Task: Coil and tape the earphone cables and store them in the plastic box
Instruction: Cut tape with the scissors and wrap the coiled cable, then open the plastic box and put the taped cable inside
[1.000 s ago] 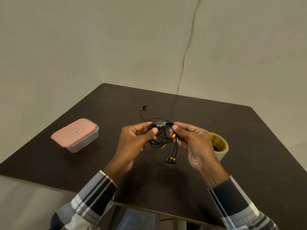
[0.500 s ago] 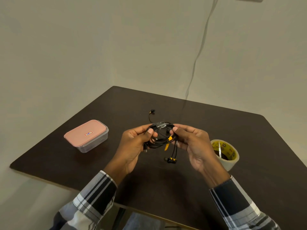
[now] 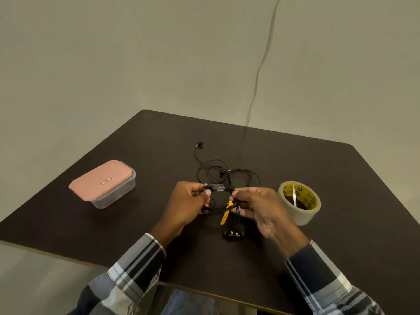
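Observation:
A coiled black earphone cable (image 3: 218, 209) hangs above the table between both hands. My left hand (image 3: 187, 204) pinches its left side and my right hand (image 3: 256, 206) pinches its right side. A strip of clear tape (image 3: 218, 187) wraps the top of the coil. A yellow strap (image 3: 226, 215) and black-and-yellow earbuds (image 3: 233, 234) dangle below. A second earphone cable (image 3: 223, 171) lies loose and tangled on the table behind the hands. The plastic box (image 3: 104, 184) with its pink lid on stands at the left.
A roll of tape (image 3: 298, 202) with yellow print inside stands right of my right hand. The dark table (image 3: 341, 246) has its near edge below my sleeves. A thin cable (image 3: 261, 64) runs down the wall behind.
The view has tilted down, so the loose second cable on the table shows more fully. Both hands keep hold of the coil and have drawn slightly apart.

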The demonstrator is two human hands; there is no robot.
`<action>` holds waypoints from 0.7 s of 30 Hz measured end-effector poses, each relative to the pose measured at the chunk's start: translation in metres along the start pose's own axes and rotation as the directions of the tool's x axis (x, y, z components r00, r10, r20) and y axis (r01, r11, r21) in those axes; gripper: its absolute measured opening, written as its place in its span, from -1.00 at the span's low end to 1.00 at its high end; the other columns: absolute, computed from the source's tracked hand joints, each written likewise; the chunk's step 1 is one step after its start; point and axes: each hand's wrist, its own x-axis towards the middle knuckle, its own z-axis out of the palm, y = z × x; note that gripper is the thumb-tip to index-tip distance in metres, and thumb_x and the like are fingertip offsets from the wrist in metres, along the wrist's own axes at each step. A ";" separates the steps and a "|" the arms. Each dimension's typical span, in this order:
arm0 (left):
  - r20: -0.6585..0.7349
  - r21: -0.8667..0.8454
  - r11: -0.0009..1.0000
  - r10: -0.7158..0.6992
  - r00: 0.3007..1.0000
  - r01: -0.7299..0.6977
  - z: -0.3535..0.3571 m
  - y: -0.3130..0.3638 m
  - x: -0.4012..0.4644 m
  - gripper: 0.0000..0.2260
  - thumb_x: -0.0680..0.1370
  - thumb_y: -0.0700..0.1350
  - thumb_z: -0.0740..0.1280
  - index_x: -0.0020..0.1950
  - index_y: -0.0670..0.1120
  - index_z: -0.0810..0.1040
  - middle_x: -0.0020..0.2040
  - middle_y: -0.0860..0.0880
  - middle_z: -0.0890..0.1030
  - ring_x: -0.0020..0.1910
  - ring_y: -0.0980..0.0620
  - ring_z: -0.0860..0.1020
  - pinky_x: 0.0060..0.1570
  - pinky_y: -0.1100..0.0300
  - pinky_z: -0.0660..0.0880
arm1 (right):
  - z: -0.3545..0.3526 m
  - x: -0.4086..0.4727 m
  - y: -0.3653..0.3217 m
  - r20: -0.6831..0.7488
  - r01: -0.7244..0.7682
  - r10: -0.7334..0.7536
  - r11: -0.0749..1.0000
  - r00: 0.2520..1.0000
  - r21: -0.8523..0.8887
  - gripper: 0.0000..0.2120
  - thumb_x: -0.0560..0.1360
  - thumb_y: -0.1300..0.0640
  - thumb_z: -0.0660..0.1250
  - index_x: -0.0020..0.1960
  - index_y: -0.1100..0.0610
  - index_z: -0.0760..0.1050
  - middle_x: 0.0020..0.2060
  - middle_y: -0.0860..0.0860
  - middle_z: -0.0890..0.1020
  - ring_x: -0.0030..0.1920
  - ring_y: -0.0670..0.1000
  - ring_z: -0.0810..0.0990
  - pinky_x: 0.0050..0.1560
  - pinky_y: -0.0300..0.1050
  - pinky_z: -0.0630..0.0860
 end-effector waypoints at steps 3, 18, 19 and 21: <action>-0.005 0.503 0.857 0.129 0.992 -0.109 0.006 -0.009 0.002 -0.81 0.58 -0.05 0.34 -0.17 -0.12 0.63 -0.29 -0.05 0.64 -0.28 -0.01 0.62 -0.21 0.05 0.54 | -0.003 0.002 0.016 -0.060 0.061 -0.070 0.987 0.996 -0.151 -0.95 0.53 0.33 0.39 -0.07 0.30 0.64 -0.25 0.15 0.67 -0.28 0.00 0.66 -0.27 -0.16 0.66; 0.060 0.676 0.691 0.295 0.953 -0.256 0.017 -0.022 0.008 -0.69 0.67 0.00 0.16 0.33 -0.06 0.53 0.18 -0.05 0.44 0.17 -0.01 0.41 0.01 0.20 0.36 | -0.016 0.012 0.009 -0.027 0.276 -0.433 0.619 0.901 -0.735 -0.81 0.49 -0.11 0.44 -0.03 -0.02 0.71 -0.30 -0.16 0.68 -0.25 -0.19 0.63 -0.22 -0.15 0.61; 0.055 0.661 0.703 0.306 0.950 -0.265 0.015 -0.022 0.011 -0.70 0.66 0.00 0.16 0.28 -0.07 0.56 0.15 -0.05 0.46 0.15 -0.03 0.43 -0.01 0.21 0.34 | -0.014 0.014 0.003 -0.019 0.305 -0.466 0.608 0.884 -0.732 -0.80 0.50 -0.10 0.43 -0.01 -0.01 0.70 -0.27 -0.18 0.67 -0.24 -0.22 0.62 -0.24 -0.22 0.56; 0.027 0.630 0.726 0.333 0.943 -0.274 0.010 -0.019 0.017 -0.71 0.66 -0.02 0.19 0.26 -0.07 0.59 0.13 -0.06 0.50 0.13 -0.03 0.47 -0.02 0.21 0.32 | -0.009 0.017 -0.012 0.002 0.365 -0.523 0.593 0.853 -0.718 -0.80 0.52 -0.09 0.42 0.00 0.01 0.70 -0.26 -0.19 0.66 -0.24 -0.24 0.61 -0.25 -0.27 0.51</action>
